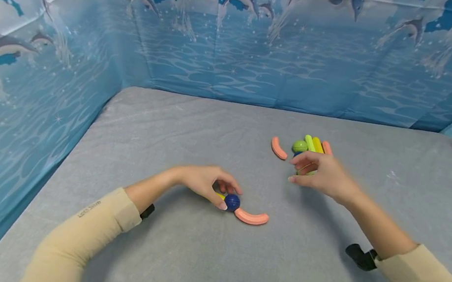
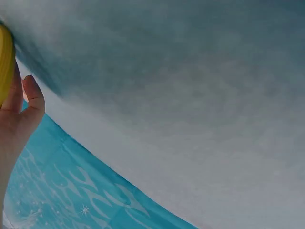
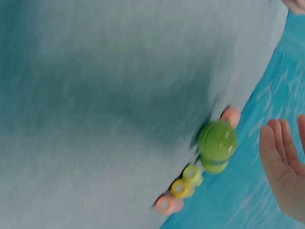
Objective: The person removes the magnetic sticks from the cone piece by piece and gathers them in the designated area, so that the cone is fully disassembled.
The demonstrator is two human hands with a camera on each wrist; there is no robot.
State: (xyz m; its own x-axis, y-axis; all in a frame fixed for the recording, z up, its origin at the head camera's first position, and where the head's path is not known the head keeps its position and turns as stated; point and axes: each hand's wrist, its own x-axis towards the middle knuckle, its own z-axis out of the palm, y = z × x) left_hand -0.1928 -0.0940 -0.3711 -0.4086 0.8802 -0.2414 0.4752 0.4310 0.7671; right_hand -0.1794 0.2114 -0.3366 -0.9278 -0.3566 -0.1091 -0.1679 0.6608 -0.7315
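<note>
My left hand (image 1: pixel 206 182) is low over the cloth, thumb and fingers around a yellow toy rod (image 1: pixel 220 196), mostly hidden in the head view. That rod (image 2: pixel 5 64) also shows along the fingers in the left wrist view. A navy ball (image 1: pixel 232 202) sits at the rod's end, with a curved salmon rod (image 1: pixel 252 218) joined on its other side. Farther back, my right hand (image 1: pixel 323 175) hovers by a group of pieces, fingers apart and nothing between them. Beside it are a green ball (image 3: pixel 218 140) and a blue piece (image 1: pixel 297 154), partly hidden by the fingers.
Next to the green ball lie a light green rod (image 1: pixel 309 142), a yellow rod (image 1: pixel 317 145) and a salmon rod (image 1: pixel 327 148). Another curved salmon rod (image 1: pixel 279 148) lies left of them. A dolphin-print curtain (image 1: pixel 240 53) stands behind the grey-covered table (image 1: pixel 170 261).
</note>
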